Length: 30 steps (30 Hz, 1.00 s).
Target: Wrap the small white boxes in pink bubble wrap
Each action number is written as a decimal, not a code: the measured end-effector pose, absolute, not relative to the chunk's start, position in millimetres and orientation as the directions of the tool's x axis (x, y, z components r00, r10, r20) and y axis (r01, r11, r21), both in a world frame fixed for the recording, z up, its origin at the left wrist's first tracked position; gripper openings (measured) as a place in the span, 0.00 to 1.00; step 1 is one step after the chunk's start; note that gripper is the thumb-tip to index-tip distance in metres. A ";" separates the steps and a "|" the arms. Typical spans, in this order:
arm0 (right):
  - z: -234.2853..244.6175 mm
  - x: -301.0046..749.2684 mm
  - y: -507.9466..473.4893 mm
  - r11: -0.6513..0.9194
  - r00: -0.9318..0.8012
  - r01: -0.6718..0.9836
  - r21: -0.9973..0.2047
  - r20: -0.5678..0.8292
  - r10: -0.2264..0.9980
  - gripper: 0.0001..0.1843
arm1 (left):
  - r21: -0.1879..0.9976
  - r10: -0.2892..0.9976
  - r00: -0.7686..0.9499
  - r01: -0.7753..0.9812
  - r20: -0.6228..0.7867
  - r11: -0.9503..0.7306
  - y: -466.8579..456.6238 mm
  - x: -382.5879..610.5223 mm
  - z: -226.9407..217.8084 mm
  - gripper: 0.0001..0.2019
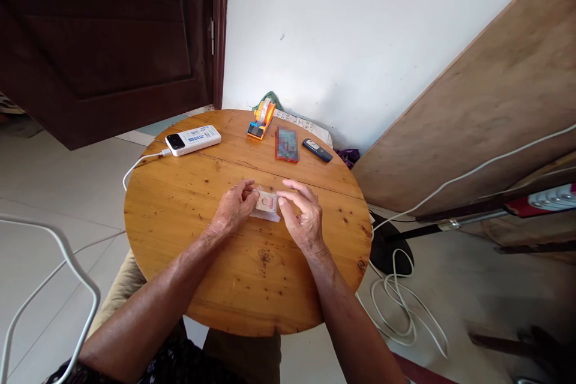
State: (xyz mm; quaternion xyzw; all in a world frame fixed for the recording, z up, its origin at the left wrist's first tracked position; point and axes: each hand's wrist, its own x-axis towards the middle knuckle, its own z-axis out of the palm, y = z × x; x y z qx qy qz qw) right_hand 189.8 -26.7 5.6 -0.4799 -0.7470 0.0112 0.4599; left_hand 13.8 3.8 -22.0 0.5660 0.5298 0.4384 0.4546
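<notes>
A small pale box [266,201] with a reddish print, in what looks like clear plastic film, rests near the middle of the round wooden table [265,288]. My left hand [234,207] grips its left side, thumb on the top edge and fingers curled behind. At the box's right edge is my right hand [303,213]. Its thumb and index fingertips come together there in a pinch, while the other fingers stretch out above. Whatever lies between those two fingertips is too small to make out.
Toward the back of the table are a white power bank [195,140] with a cable, an orange tape dispenser [261,120], a blurred red-edged pack [287,144] and a dark handheld device [317,150]. A white wall and dark door [135,30] stand behind. Cables [396,294] coil on the floor.
</notes>
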 end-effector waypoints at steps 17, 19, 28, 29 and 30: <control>8.5 207.8 -23.0 0.407 -0.238 0.600 -0.689 0.332 0.913 0.33 | 0.980 0.998 -0.054 0.198 -0.015 0.025 5.7 3.5 -17.9 0.16; 5.8 208.9 -22.4 0.384 -0.311 0.606 -0.697 0.237 0.920 0.42 | 0.981 0.998 -0.022 0.184 -0.064 0.066 5.2 3.0 -16.7 0.15; -4.7 198.6 -18.8 0.415 -0.306 0.622 -0.663 0.282 0.909 0.39 | 0.984 0.998 0.031 0.172 -0.053 0.047 1.5 7.8 -12.4 0.14; -4.2 198.7 -18.9 0.420 -0.308 0.626 -0.657 0.286 0.907 0.38 | 0.984 0.999 0.029 0.176 -0.040 0.034 1.4 8.3 -13.3 0.14; -3.4 199.2 -19.1 0.423 -0.314 0.628 -0.653 0.285 0.906 0.38 | 0.984 0.999 0.030 0.176 -0.028 0.022 1.2 8.6 -14.1 0.13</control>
